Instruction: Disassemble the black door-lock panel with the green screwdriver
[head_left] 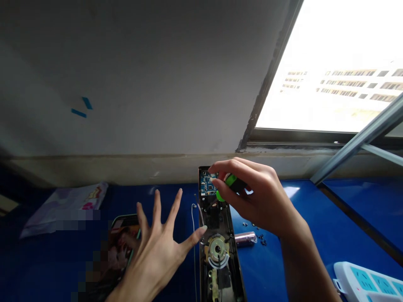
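Observation:
A long black device casing (pixel 217 222) lies open on the blue table, its inside facing up. At its far end sits a blue circuit board (pixel 206 184), and nearer to me a round metal speaker (pixel 217 248). My right hand (pixel 264 191) is closed around a green and black screwdriver (pixel 231 180), above the far end of the casing. Thumb and forefinger reach over the board; whether they also pinch a small part there I cannot tell. Spread wide, my left hand (pixel 159 247) has its thumb at the casing's left edge.
A thin white cable (pixel 193 235) runs along the casing's left side. To the right lie a pink cylinder (pixel 245 239) and several small screws (pixel 262 240). A phone (pixel 127 220), a plastic packet (pixel 67 205), a power strip (pixel 371 279) and a metal bar (pixel 359 140) stand around.

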### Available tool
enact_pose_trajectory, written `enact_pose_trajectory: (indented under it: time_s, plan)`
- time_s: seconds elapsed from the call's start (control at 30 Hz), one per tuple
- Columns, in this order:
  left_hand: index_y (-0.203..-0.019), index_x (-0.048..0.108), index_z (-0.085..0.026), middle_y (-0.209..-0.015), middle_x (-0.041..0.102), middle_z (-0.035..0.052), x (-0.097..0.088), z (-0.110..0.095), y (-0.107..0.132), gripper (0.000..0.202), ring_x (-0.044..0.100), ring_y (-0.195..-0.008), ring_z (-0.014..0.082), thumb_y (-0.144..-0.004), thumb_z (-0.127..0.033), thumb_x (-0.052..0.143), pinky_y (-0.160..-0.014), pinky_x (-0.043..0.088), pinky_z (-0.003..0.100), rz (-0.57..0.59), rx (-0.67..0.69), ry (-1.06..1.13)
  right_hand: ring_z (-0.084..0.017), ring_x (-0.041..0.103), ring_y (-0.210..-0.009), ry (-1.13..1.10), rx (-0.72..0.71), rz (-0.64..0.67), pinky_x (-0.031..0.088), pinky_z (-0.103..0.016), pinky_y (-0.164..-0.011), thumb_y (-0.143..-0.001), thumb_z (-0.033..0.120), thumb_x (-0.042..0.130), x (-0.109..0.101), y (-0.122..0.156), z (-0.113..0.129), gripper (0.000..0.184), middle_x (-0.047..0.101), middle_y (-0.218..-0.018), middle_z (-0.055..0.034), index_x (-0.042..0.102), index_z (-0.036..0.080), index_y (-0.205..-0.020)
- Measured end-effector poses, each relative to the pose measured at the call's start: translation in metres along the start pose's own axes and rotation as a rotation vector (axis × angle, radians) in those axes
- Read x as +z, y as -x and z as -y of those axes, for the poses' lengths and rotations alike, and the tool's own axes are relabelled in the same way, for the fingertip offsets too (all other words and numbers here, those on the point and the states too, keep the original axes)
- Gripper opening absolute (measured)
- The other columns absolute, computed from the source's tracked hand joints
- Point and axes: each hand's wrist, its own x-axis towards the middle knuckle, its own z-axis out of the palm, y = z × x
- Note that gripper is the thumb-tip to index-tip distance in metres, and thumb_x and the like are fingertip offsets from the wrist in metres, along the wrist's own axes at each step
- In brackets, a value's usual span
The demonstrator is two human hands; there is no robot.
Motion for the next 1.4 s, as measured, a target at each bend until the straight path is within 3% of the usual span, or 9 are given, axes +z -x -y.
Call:
enact_pose_trajectory:
  time_s: [0.13,0.27,0.47,0.7,0.93,1.1,1.17,1.33,1.4]
  plan:
    - [-0.165,0.021,-0.044,-0.178,0.001,0.0123,-0.003,0.008,-0.008,0.098,0.001,-0.151,0.0679,-0.083,-0.080,0.060,-0.095,0.033,0.092,0.089,-0.085,0.048,-0.009,0.064,-0.071,0.007,-0.002,0.004,0.050,-0.021,-0.062,-0.100,0.022,0.062,-0.001,0.000,0.000,0.016,0.074,-0.095,-0.0030,0.070,0.019,-0.113]
    - [-0.166,0.014,-0.045,-0.178,-0.001,0.0087,-0.007,0.006,-0.010,0.097,0.004,-0.156,0.0599,-0.086,-0.078,0.059,-0.107,0.031,0.086,0.123,0.016,0.136,-0.009,0.065,-0.073,0.004,-0.019,-0.002,0.051,-0.021,-0.066,-0.097,0.015,0.061,-0.001,0.000,0.000,0.019,0.075,-0.097,-0.0019,0.070,0.020,-0.113]
    - [-0.167,0.012,-0.044,-0.178,0.003,0.0075,-0.003,-0.002,-0.005,0.093,0.004,-0.160,0.0512,-0.091,-0.070,0.060,-0.117,0.021,0.083,0.064,0.144,0.237,-0.012,0.069,-0.090,-0.018,-0.052,0.014,0.056,-0.022,-0.076,-0.081,0.004,0.063,-0.003,0.003,0.000,0.058,0.073,-0.112,-0.0026,0.061,0.020,-0.136]
    - [-0.167,0.013,-0.043,-0.178,0.006,0.0067,0.007,-0.006,0.002,0.089,0.006,-0.162,0.0463,-0.095,-0.061,0.061,-0.121,0.019,0.079,0.007,0.231,0.296,-0.009,0.066,-0.073,0.059,-0.040,-0.025,0.052,-0.021,-0.066,-0.092,0.018,0.073,-0.002,0.002,0.002,0.020,0.076,-0.093,0.0003,0.072,0.020,-0.112]
    - [-0.167,0.015,-0.037,-0.175,0.024,0.0058,0.017,-0.012,0.010,0.084,0.020,-0.161,0.0363,-0.098,-0.050,0.061,-0.128,0.028,0.062,0.110,0.288,0.482,-0.014,0.069,-0.089,0.001,-0.049,-0.015,0.057,-0.025,-0.078,-0.084,0.007,0.063,-0.002,0.004,0.005,0.054,0.073,-0.109,-0.0029,0.061,0.021,-0.136]
    - [-0.165,0.021,-0.037,-0.171,0.034,0.0049,0.025,-0.015,0.014,0.072,0.035,-0.156,0.0299,-0.102,-0.042,0.057,-0.128,0.033,0.054,0.082,0.291,0.623,-0.008,0.064,-0.070,0.041,-0.043,-0.052,0.053,-0.021,-0.064,-0.091,0.023,0.076,0.000,0.003,0.005,0.024,0.073,-0.090,0.0008,0.070,0.020,-0.114]
    - [-0.164,0.023,-0.038,-0.170,0.036,0.0050,0.026,-0.016,0.014,0.070,0.039,-0.155,0.0289,-0.103,-0.040,0.056,-0.128,0.034,0.053,0.074,0.285,0.663,-0.007,0.062,-0.066,0.028,-0.035,-0.048,0.051,-0.020,-0.060,-0.093,0.021,0.074,0.001,0.003,0.006,0.018,0.072,-0.086,0.0020,0.071,0.020,-0.110]
    - [-0.163,0.025,-0.040,-0.168,0.039,0.0044,0.025,-0.017,0.013,0.068,0.042,-0.153,0.0283,-0.103,-0.038,0.057,-0.126,0.038,0.052,0.076,0.292,0.692,-0.010,0.066,-0.080,-0.023,-0.037,-0.035,0.054,-0.021,-0.070,-0.081,0.003,0.064,0.002,0.003,0.007,0.051,0.071,-0.102,-0.0003,0.064,0.020,-0.129]
    - [-0.162,0.026,-0.040,-0.167,0.041,0.0052,0.024,-0.017,0.013,0.067,0.046,-0.150,0.0287,-0.103,-0.038,0.057,-0.124,0.040,0.053,0.068,0.288,0.684,-0.009,0.064,-0.077,-0.011,-0.040,-0.028,0.053,-0.021,-0.068,-0.081,0.005,0.067,0.003,0.003,0.007,0.050,0.071,-0.100,0.0001,0.064,0.019,-0.129]
